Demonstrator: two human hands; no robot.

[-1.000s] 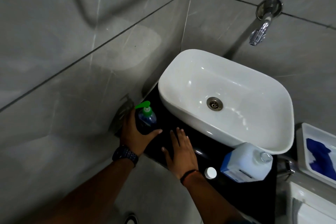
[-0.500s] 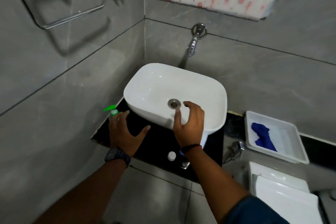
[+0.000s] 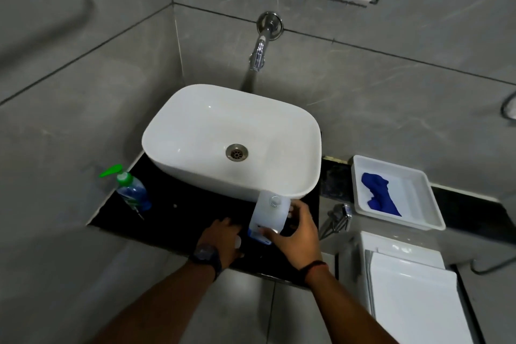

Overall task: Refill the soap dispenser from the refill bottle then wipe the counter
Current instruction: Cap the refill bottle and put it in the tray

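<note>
The soap dispenser [image 3: 131, 190], a blue bottle with a green pump, stands alone at the left end of the black counter [image 3: 181, 205]. The white refill bottle [image 3: 268, 213] with a blue label stands uncapped in front of the sink's right corner. My right hand [image 3: 297, 234] is wrapped around its lower half from the right. My left hand [image 3: 222, 240] lies on the counter just left of the bottle, fingers curled over the small white cap [image 3: 238, 242], which peeks out at the thumb side.
A white sink [image 3: 195, 123] fills most of the counter, under a wall tap [image 3: 259, 49]. To the right a white tray [image 3: 418, 177] holds a blue cloth [image 3: 379, 195]. A chrome hand sprayer [image 3: 337, 215] and a white toilet cistern [image 3: 405, 274] sit below it.
My left hand let go of the soap dispenser and moved right onto the cap. My right hand went from the counter past the sink rim and took hold of the refill bottle.
</note>
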